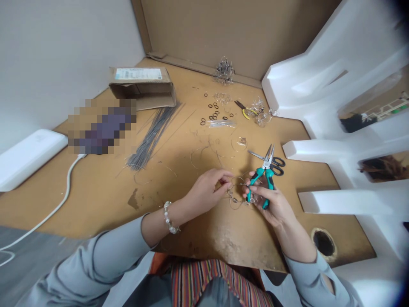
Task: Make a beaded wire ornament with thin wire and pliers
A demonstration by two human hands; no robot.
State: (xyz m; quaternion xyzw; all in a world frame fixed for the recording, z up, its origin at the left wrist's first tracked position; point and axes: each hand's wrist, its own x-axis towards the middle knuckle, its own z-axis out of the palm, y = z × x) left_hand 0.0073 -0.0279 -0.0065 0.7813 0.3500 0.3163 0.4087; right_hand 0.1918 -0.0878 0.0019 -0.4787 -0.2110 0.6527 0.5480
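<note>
My right hand [271, 202] is closed around the teal and black handles of a pair of needle-nose pliers [267, 168], whose jaws point away from me. Thin bent wire [235, 199] with small clear pieces hangs between my two hands. The thumb and forefinger of my left hand [211, 187] are pinched together at this wire, on its left side. Just beyond the pliers lie black-handled scissors [277, 165], partly hidden by the jaws. A loop of wire with a small tan piece [242, 141] lies farther up the table.
A bundle of straight grey wires [153, 138] lies left, before an open cardboard box [143, 91]. Dark rings [214, 114], yellow-handled pliers [244, 110] and tangled wire pieces [224, 70] are farther back. White fixtures [335, 200] border the right. A cabled white block [32, 155] stands left.
</note>
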